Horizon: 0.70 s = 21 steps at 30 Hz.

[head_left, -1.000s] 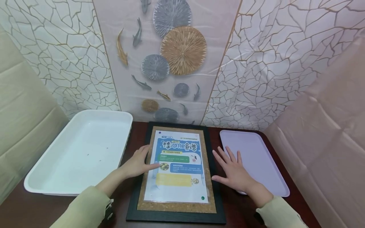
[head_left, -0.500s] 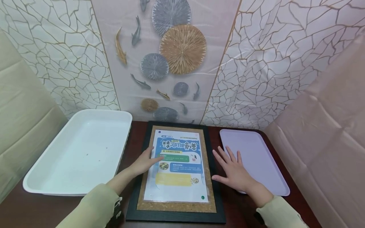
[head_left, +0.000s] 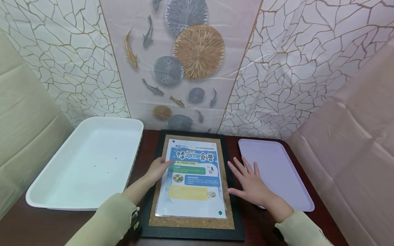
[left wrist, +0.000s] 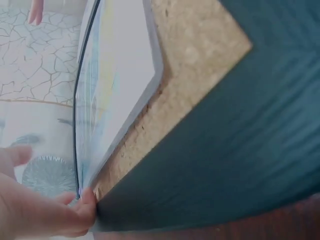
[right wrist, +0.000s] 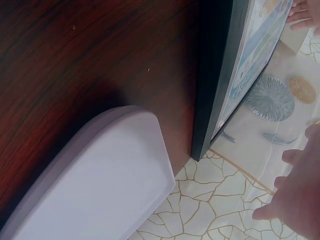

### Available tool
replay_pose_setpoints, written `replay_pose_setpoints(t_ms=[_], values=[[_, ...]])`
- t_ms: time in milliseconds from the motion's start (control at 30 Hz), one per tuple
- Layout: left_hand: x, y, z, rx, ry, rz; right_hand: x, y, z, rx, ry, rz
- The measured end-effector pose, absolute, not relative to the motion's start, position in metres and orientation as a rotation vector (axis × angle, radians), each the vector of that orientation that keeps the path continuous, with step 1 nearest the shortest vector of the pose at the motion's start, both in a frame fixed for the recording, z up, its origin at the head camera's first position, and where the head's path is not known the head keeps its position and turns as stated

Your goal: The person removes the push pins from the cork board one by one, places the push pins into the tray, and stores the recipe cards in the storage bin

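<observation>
A laminated poster (head_left: 191, 209) with blue, green and yellow blocks lies on a cork board (head_left: 191, 223) in a black frame (head_left: 192, 233). My left hand (head_left: 156, 169) is at the board's upper left edge, thumb reaching over the poster. In the left wrist view its fingertips (left wrist: 88, 197) meet the cork beside the frame, and the thumb stands apart. To the right of the frame, my right hand (head_left: 253, 187) is spread with fingers apart, holding nothing, over the table and the near left edge of the lilac tray (head_left: 277, 164).
A deep white tray (head_left: 89, 164) stands on the left of the dark wooden table (head_left: 252, 225). A patterned cloth (head_left: 271, 85) hangs behind the table, and plain beige cloth (head_left: 360, 150) closes in the sides.
My left hand has moved forward along the board's left side, from beside the poster's middle toward its upper left. The right hand, board and trays stay in place.
</observation>
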State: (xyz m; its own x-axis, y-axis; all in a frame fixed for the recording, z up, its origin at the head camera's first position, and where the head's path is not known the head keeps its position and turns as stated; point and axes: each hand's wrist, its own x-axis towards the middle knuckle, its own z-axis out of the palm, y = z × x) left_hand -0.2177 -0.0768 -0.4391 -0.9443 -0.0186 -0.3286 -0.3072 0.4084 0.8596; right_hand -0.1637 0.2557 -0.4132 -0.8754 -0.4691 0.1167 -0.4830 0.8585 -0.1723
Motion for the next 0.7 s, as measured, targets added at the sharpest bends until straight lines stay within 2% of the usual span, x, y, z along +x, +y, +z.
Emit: replay_pose_setpoints(t_ms=[167, 467, 700], values=[[-0.223, -0.074, -0.439, -0.348, 2.540, 1.478, -0.165, 0.253, -0.413, 0.757, -2.977, 0.312], [-0.229, -0.074, -0.446, -0.308, 2.697, 1.371, -0.167, 0.245, -0.415, 0.815, -2.918, 0.362], [-0.235, -0.076, -0.451, -0.324, 2.711, 1.312, -0.167, 0.233, -0.416, 0.812, -3.049, 0.594]])
